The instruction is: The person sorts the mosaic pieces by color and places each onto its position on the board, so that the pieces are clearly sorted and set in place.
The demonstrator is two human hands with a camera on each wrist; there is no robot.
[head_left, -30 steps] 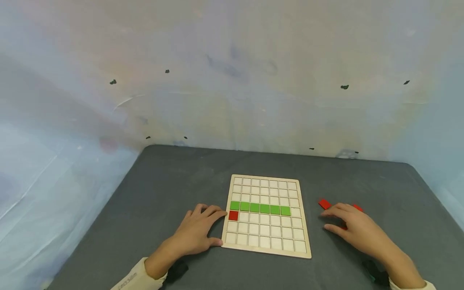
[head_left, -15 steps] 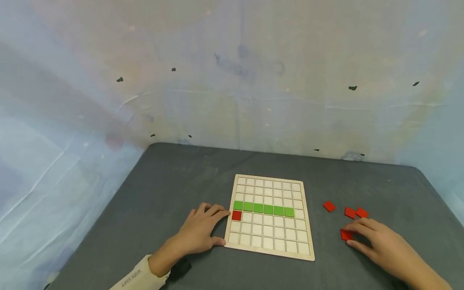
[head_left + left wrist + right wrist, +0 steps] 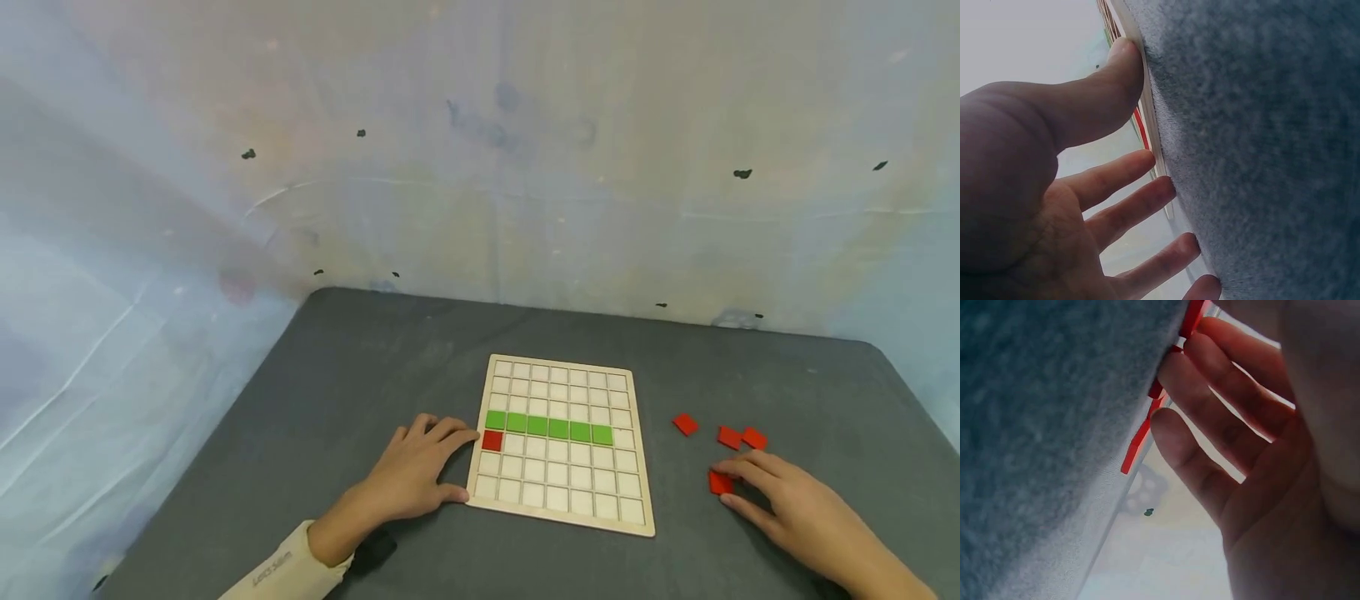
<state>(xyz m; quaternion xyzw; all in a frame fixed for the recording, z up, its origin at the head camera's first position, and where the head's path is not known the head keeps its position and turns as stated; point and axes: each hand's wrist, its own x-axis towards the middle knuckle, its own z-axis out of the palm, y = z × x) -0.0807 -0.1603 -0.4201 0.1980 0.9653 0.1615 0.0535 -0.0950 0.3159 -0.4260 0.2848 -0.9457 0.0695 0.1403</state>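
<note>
A red tile is being pinched in the right grip, opened just tile-wide, to the right of the wooden board, whose far-left edge is being touched by the loosely spread left grip.

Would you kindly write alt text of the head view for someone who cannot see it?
A right hand pinches a red tile on a dark table, near three others; the left hand touches the left edge of a wooden grid board. The board holds a row of six green tiles, with one red tile below the leftmost.
</note>
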